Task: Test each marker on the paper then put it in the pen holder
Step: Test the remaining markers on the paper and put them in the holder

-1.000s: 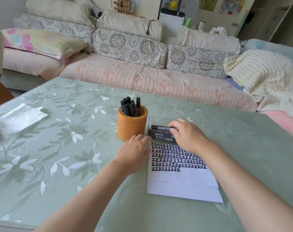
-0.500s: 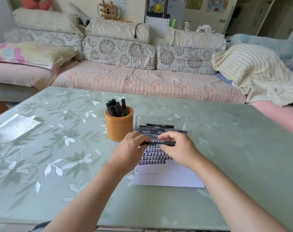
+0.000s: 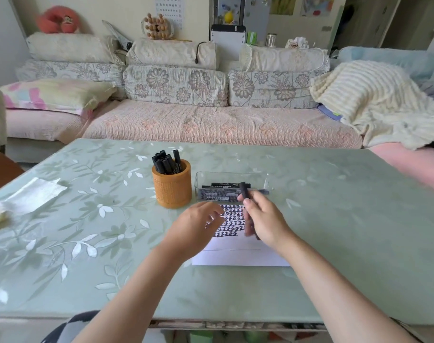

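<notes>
My right hand [image 3: 265,224] grips a black marker [image 3: 244,194] that stands roughly upright over the white paper [image 3: 235,257]. Rows of black test marks fill the paper's upper part. My left hand [image 3: 198,227] hovers at the paper's left edge, a little apart from the marker. Its fingers are curled and blurred, so I cannot tell whether they hold anything. The orange pen holder [image 3: 172,191] stands just behind my left hand with several black markers [image 3: 166,164] in it. A clear plastic box [image 3: 260,178] behind the paper holds more markers [image 3: 217,195].
The green floral table [image 3: 335,231] carries a crumpled white tissue [image 3: 35,194] at the far left. A sofa [image 3: 211,125] with cushions runs behind the table, and a cream blanket [image 3: 374,102] lies at its right end.
My right hand took a marker from the box and both hands held it level. Now the right hand alone holds it, turned upright, and the left hand has come off it.
</notes>
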